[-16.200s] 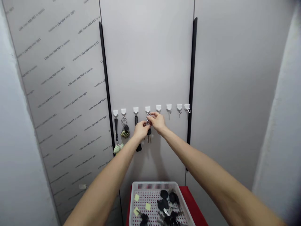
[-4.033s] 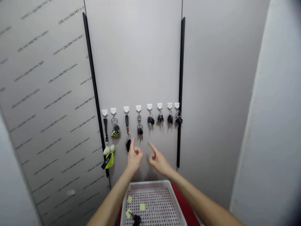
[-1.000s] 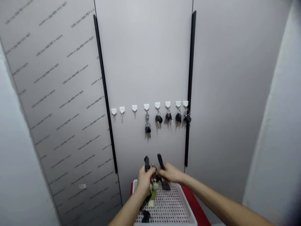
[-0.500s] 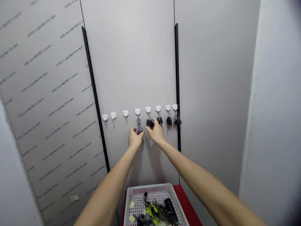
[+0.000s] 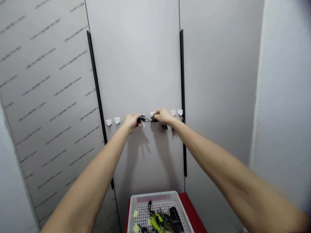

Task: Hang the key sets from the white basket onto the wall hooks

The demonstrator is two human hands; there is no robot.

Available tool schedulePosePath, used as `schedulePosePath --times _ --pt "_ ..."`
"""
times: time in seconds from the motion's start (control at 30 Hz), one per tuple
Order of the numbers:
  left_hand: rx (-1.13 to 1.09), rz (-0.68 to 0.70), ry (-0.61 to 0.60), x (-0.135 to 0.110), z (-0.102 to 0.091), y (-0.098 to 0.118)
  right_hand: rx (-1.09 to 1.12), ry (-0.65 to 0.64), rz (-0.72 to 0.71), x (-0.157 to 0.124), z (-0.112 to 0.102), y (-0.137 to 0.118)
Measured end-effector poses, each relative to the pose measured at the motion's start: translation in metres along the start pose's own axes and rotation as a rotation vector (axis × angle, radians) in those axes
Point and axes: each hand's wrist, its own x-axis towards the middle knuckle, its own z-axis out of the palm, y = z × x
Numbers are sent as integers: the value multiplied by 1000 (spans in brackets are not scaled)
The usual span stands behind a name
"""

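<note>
While the left hand (image 5: pixel 131 122) pinches a dark-headed key bunch (image 5: pixel 141 118) between thumb and fingers, the right hand (image 5: pixel 165 116) pinches a black key bunch (image 5: pixel 153 118) just beside it. Pale metal blades stick out of the left bunch, one slanting down and one pointing toward the other hand; the right bunch shows mostly as a rounded black head. Both are held up against the row of white hooks (image 5: pixel 117 120) on the panel, and whether their rings sit on a hook I cannot tell. Below the right wrist hangs a set of dark keys (image 5: pixel 165 127).

Lower down, a white plastic basket (image 5: pixel 156 196), rectangular, with a slotted wall and a floor of punched holes, stands on a red surface (image 5: pixel 191 212). Inside lie a black looped strap (image 5: pixel 150 205), a bright yellow-green tag (image 5: pixel 155 224), a chunky black fob (image 5: pixel 175 215) and small square pale-yellow notes (image 5: pixel 135 213), heaped toward the near side apart from the notes.

Behind, the smooth grey panel (image 5: pixel 136 64) is flanked by long black strips (image 5: pixel 182 97); the panel at far left carries slanted printed lettering (image 5: pixel 48 53).
</note>
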Motion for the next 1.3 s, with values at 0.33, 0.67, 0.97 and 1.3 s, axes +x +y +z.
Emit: schedulePosePath --times 0.33,0.67,0.97,1.3 --pt "38 55 -64 1 -9 20 224 48 -2 8 -8 -5" --pt "101 31 -84 -5 3 5 266 -134 93 12 -30 4" --pt "267 47 -310 -14 7 3 224 -223 70 -1 -31 -2" --pt "236 172 -254 -12 42 -4 238 173 -92 16 -12 -11"
